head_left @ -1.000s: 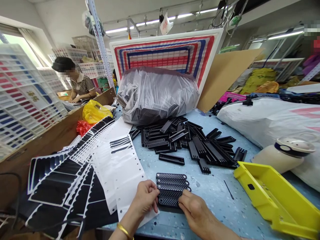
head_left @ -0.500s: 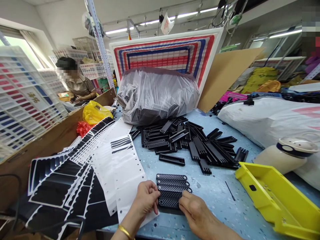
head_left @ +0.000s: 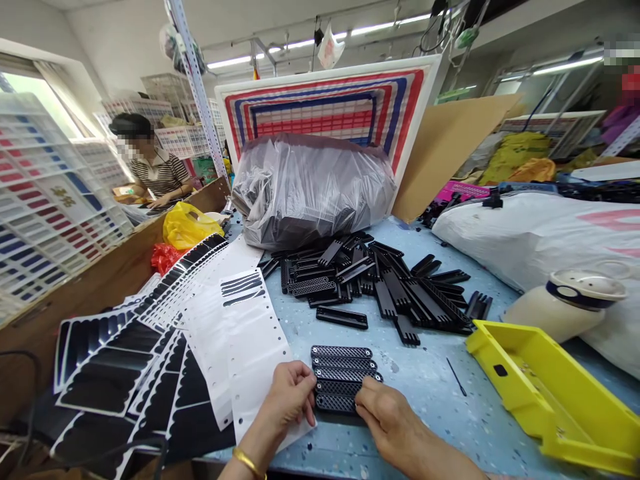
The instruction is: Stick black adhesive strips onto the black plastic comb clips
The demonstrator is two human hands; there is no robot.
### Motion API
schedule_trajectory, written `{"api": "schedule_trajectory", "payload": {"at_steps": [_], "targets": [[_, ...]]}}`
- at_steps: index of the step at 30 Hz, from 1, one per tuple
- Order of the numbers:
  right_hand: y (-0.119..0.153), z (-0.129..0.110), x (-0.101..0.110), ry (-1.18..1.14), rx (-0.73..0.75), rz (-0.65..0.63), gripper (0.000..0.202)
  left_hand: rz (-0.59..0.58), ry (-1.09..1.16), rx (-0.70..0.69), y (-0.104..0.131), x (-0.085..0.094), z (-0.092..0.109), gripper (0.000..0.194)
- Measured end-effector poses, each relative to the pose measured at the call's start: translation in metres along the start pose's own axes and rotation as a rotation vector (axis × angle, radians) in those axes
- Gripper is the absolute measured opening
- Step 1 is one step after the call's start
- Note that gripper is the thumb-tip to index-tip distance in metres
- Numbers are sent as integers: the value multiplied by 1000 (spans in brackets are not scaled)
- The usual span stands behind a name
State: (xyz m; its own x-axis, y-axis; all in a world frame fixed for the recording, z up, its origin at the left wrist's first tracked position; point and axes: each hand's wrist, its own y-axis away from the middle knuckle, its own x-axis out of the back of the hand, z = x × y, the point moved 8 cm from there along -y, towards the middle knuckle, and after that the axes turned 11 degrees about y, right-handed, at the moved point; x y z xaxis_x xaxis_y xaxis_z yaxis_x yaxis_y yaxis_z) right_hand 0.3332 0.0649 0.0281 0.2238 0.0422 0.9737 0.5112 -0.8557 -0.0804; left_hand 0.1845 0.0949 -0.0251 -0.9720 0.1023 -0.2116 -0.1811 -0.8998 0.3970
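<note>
Several black bars with a textured mesh face lie side by side in a stack of rows (head_left: 345, 365) on the table in front of me. My left hand (head_left: 294, 393), with a gold bangle on its wrist, pinches at the left end of the lowest bars, thumb and forefinger pressed together. At the opposite end, the curled fingers of my right hand (head_left: 385, 413) grip the lower bars. Fingertips partly hide both ends. A white backing sheet (head_left: 250, 340) with a few black adhesive strips near its top lies beside and under my left hand.
Loose black plastic bars (head_left: 395, 287) form a heap beyond the row. A yellow bin (head_left: 560, 407), a cream bottle (head_left: 545, 307) and a thin black stick (head_left: 456, 377) are at right. Black sticker sheets (head_left: 110, 373) spread leftward. A plastic-wrapped bundle (head_left: 315, 187) stands behind; a person (head_left: 155, 167) sits far left.
Both hands stay at the ends of the lower bars with only slight finger movement. The view has shifted a little, and the person at far left has moved their hands.
</note>
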Motion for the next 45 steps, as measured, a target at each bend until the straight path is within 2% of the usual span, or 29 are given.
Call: {"api": "schedule_trajectory", "payload": {"at_steps": [3,7,11,14,17,20,23,29,34,38,42,45], "targets": [[0,-1,0,18,5,10,35,5,-33,-7,-3,-2,-1,21],[1,1,1,-1,0,33,35,34,-89,-14,-8,-3,-1,20],[1,0,2,-30,-7,42,32,91,-142,-59,-2,2,6,17],[-1,-1,1,-31,-26,24,27,126,-267,-232,16,3,19,12],[-1,-1,1,-47,-51,19,21,67,-510,-436,39,-11,25,6],[1,0,5,-78,-58,53,18,-20,-662,-585,54,-29,20,21],[7,2,8,-105,-57,92,23,-100,-752,-663,57,-42,12,31],[17,6,2,-97,-38,173,29,-124,-839,-709,51,-50,10,46],[20,10,-13,-35,-21,144,23,-133,-899,-670,50,-56,14,48],[23,9,-12,12,2,205,18,-152,-1005,-641,51,-61,12,48],[20,8,-14,-15,19,158,21,-163,-1130,-654,52,-64,7,54],[19,9,-10,-32,10,181,23,-165,-1152,-664,52,-65,6,55]]}}
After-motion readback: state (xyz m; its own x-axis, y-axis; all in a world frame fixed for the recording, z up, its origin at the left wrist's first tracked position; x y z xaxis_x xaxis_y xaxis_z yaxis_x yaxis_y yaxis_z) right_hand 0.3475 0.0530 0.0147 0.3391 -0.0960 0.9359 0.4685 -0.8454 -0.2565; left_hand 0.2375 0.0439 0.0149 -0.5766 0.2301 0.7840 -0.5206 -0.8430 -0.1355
